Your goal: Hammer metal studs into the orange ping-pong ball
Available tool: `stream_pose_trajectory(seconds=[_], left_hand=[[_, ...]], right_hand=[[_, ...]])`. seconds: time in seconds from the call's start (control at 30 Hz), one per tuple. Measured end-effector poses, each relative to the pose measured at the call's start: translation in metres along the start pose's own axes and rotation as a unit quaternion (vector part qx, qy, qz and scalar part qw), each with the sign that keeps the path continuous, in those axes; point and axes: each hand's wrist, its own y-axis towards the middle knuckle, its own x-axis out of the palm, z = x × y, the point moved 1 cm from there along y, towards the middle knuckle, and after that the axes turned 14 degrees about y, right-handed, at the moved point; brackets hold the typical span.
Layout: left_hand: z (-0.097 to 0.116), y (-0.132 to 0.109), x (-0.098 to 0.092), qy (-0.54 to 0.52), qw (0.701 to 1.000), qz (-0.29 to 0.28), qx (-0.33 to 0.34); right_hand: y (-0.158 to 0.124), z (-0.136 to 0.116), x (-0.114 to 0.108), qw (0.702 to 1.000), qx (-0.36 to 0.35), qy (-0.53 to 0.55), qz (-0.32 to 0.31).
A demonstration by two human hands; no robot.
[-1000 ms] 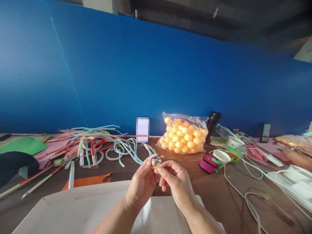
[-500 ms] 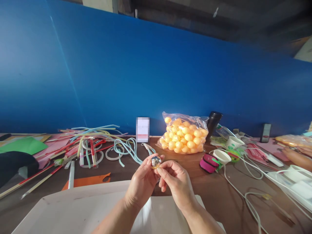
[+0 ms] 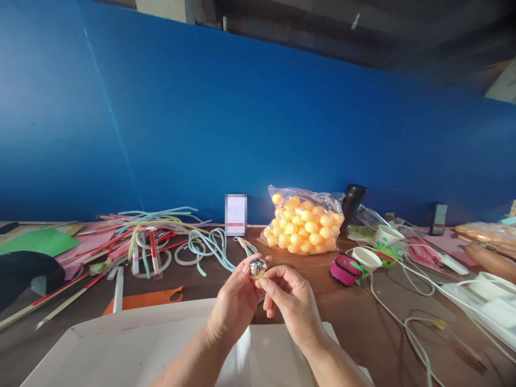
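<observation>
A small shiny silver ball [image 3: 258,267] is held up above the table in front of me, with a yellowish tint along its lower edge. The fingers and thumb of my left hand [image 3: 235,301] are closed around its left side. My right hand [image 3: 293,302] pinches with thumb and forefinger at the ball's lower right edge; anything thin between those fingertips is too small to make out. Just behind the hands, a clear plastic bag [image 3: 302,223] full of orange balls leans near the blue wall.
A white board [image 3: 133,344] lies below my forearms. To the left are light blue tubes [image 3: 215,242], an orange sheet [image 3: 145,300] and sticks. A phone [image 3: 236,215], black bottle [image 3: 353,204], magenta pouch [image 3: 345,270], paper cup [image 3: 366,259] and white cables stand right and behind. Another person's hand [image 3: 489,258] is far right.
Both hands and the silver ball stay in almost the same place. A dark sleeve at the left edge has shifted slightly.
</observation>
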Motion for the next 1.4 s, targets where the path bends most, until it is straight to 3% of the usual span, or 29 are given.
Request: stream_pose_trajectory(seconds=[1.4], left_hand=[[0.0057,-0.0033,0.0097,0.066,0.997,0.023,0.012]], right_hand=[[0.0022,0.0017,0.0016,0.998,0.026,0.062,0.015]])
